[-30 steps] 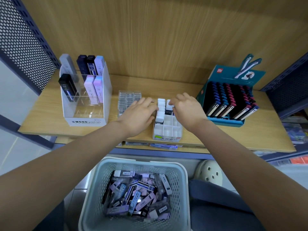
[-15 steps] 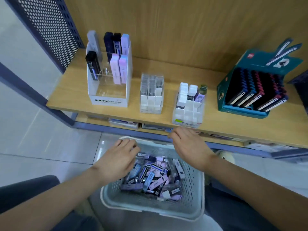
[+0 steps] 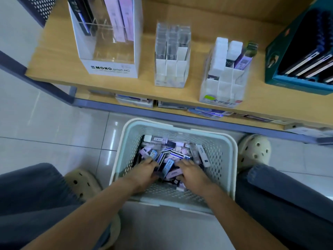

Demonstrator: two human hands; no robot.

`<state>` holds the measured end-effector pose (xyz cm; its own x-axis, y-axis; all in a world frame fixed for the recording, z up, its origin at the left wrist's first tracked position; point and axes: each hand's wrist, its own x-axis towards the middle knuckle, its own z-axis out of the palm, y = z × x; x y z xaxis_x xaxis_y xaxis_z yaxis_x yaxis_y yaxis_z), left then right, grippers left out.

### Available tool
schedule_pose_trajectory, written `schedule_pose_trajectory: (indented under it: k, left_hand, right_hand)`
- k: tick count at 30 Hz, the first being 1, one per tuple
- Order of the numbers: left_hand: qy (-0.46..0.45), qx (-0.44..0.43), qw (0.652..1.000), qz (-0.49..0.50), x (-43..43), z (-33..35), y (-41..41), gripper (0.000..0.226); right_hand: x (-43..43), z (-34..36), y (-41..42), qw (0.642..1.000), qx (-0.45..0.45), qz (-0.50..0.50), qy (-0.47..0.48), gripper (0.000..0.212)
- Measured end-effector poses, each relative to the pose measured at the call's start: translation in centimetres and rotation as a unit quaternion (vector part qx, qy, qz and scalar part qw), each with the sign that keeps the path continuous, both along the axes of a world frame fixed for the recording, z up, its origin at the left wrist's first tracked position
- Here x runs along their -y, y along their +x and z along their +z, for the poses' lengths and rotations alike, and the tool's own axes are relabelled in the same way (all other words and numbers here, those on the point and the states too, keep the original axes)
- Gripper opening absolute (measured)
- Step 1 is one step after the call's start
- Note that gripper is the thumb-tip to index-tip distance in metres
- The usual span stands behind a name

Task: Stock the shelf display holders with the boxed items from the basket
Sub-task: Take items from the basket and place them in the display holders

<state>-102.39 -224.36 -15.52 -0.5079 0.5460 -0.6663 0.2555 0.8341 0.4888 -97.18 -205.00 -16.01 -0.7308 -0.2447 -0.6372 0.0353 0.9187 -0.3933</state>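
A pale green perforated basket (image 3: 226, 159) stands on the floor between my feet, holding several small boxed items (image 3: 180, 156) in lilac, blue and white. Both hands are down inside it among the boxes. My left hand (image 3: 144, 175) lies on the pile's left side with its fingers curled into the boxes. My right hand (image 3: 191, 175) lies on the right side in the same way. Whether either hand holds a box is hidden. On the wooden shelf (image 3: 194, 22) stand a clear gridded holder (image 3: 172, 56) and a white gridded holder (image 3: 225, 71) with a few boxes in its back cells.
A white MONO display stand (image 3: 110, 42) with tall boxes is at the shelf's left, a teal carton (image 3: 299, 56) of dark items at its right. Loose packets (image 3: 207, 111) lie on the lower ledge. My knees and cream clogs (image 3: 255, 150) flank the basket on the tiled floor.
Both hands left the white holder on the shelf, dropped to the basket rim, and now reach deep into the boxes. The view tilted downward.
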Motion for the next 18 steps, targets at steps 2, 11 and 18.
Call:
schedule_pose_trajectory:
  k: [2, 11, 18]
  left_hand:
    - [-0.001, -0.009, 1.0, 0.012, 0.1, -0.6, -0.1, 0.042]
    - [-0.009, -0.006, 1.0, 0.01, 0.3, -2.1, -0.1, 0.028]
    - [-0.032, 0.006, 0.999, -0.031, 0.2, -1.7, -0.2, 0.03]
  right_hand:
    - [-0.1, -0.4, -0.1, 1.0, 0.0, 0.002, 0.027, 0.054]
    - [-0.2, -0.3, -1.0, 0.999, 0.021, 0.001, 0.039, 0.045]
    - [-1.5, 2.0, -1.4, 0.996, 0.0, -0.089, 0.018, 0.023]
